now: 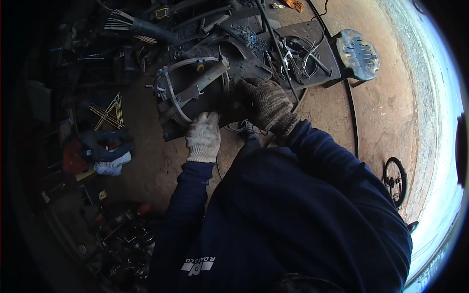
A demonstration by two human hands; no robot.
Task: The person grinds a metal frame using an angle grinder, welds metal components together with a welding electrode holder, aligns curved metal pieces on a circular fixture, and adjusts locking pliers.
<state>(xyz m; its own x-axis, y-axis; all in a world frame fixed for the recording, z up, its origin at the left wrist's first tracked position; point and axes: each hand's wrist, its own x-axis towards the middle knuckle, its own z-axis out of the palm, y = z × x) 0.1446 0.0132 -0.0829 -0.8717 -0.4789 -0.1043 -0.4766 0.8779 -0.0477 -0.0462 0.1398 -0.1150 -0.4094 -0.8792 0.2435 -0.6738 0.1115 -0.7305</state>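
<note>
A welded metal frame (176,100) with a curved flat band and a straight bar (205,78) across it sits at the near edge of the cluttered workbench. My left hand (204,136), in a pale knitted glove, has its fingers curled on the frame's near edge, beside the lower end of the curved band. To the right of the frame is my right hand (267,101), in a darker, dirty knitted glove, with its fingers closed. Deep shadow hides what those fingers hold, if anything.
Steel offcuts, dark debris, a bundle of rods (119,20) and clamp-like tools with cable (293,61) crowd the bench. A worn plastic stool (359,53) stands right. Another person (100,149) is low at left, near yellowish sticks (110,115). A wheel (394,181) is at right.
</note>
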